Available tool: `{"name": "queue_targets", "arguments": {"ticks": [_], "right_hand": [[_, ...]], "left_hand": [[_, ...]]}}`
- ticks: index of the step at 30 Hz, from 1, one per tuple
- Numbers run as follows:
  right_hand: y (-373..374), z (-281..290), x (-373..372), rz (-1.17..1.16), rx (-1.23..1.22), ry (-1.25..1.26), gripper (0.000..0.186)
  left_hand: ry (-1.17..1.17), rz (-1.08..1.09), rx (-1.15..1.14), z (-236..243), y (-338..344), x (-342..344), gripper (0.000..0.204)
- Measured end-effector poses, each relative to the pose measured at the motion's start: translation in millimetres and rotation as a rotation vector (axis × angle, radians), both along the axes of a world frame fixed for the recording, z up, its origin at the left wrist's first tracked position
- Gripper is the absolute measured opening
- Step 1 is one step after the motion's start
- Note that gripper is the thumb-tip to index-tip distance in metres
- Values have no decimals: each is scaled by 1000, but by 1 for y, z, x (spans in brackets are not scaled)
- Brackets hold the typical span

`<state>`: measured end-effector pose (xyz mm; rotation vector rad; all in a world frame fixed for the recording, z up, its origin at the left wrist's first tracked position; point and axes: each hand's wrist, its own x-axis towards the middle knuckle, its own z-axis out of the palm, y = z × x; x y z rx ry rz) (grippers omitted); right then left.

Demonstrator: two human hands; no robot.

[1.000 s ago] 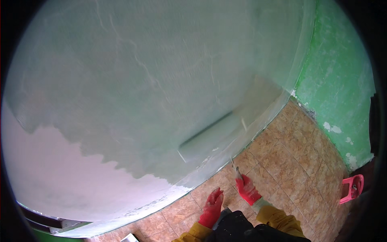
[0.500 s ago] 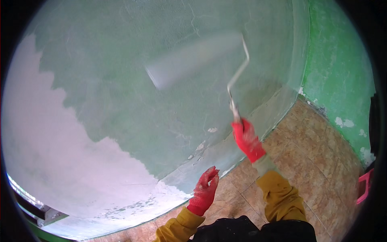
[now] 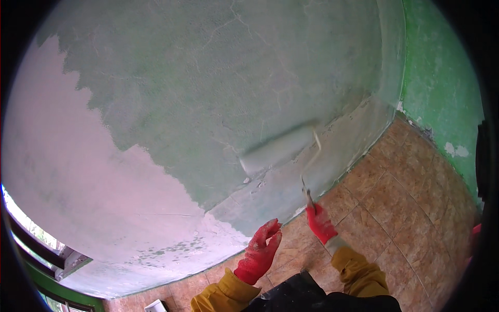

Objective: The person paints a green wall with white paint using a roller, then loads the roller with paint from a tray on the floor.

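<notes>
In my red-gloved right hand is the handle of a paint roller with a long white sleeve and a bent metal frame. The sleeve, slightly blurred, lies along the low part of the grey-green wall, close to a cracked line above the floor. My left hand, also in a red glove, hangs in front of the wall base with thumb and fingers apart, holding nothing. A pinkish-white coat with a jagged edge covers the wall's left side.
Brown tiled floor meets the wall along a curved edge. A bright green wall with chipped patches stands at right. At lower left are a window opening and a small white object. Something pinkish-red shows at the right rim.
The roller has moved down the wall, from the upper middle to near its base, with my right hand lowering too. My left hand stays nearly in place. The view has shifted slightly.
</notes>
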<state>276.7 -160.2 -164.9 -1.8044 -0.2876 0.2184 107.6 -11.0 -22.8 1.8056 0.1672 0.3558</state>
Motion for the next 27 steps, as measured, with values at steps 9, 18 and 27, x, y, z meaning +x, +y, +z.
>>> {"name": "queue_targets", "arguments": {"ticks": [9,18,27], "right_hand": [[19,225,104,-7,134,-143,42],[-48,-26,30,-15,-77,-140,40],[-56,-6,16,59,-255,-18,38]], "left_hand": [[21,-63,2,-16,-12,13,42],[77,-61,32,-7,-9,5,42],[125,-141,56,-7,-14,5,42]]}}
